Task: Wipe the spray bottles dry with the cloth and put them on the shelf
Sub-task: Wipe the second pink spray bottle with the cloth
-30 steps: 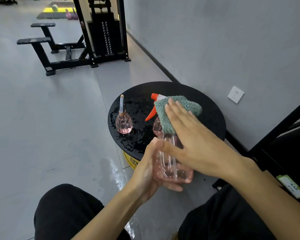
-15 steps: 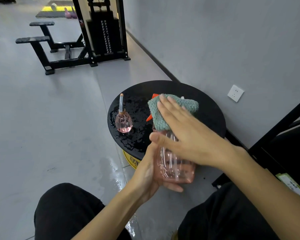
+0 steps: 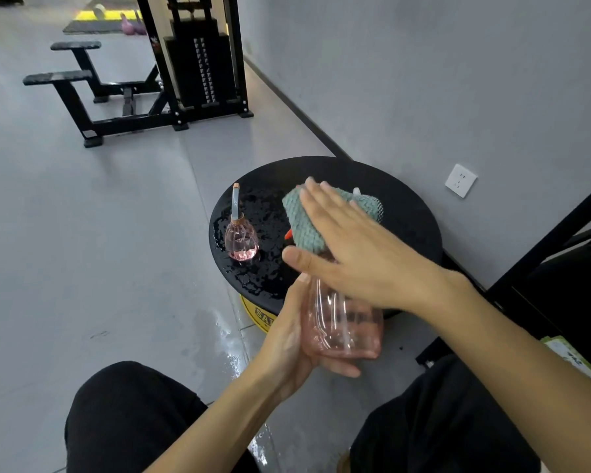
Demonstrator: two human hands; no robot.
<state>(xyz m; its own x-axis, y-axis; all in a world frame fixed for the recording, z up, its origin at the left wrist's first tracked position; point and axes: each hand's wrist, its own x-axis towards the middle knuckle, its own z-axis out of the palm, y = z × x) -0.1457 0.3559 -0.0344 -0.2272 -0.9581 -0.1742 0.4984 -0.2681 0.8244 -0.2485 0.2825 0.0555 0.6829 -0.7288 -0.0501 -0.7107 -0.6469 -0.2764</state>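
My left hand grips the base of a clear pink spray bottle, held tilted above the near edge of a round black table. My right hand lies flat with straight fingers on a green knitted cloth, pressing it over the bottle's orange trigger head, which is almost hidden. A second, small pink bottle with a thin pale nozzle stands upright on the wet left part of the table.
Water puddles lie on the grey floor left of the table. A black shelf frame stands at the right against the wall. A black gym machine with benches is far behind. My knees are at the bottom.
My right hand has slid the cloth up over the bottle's trigger head, which showed orange and white before and is now mostly covered. The left hand keeps its grip.
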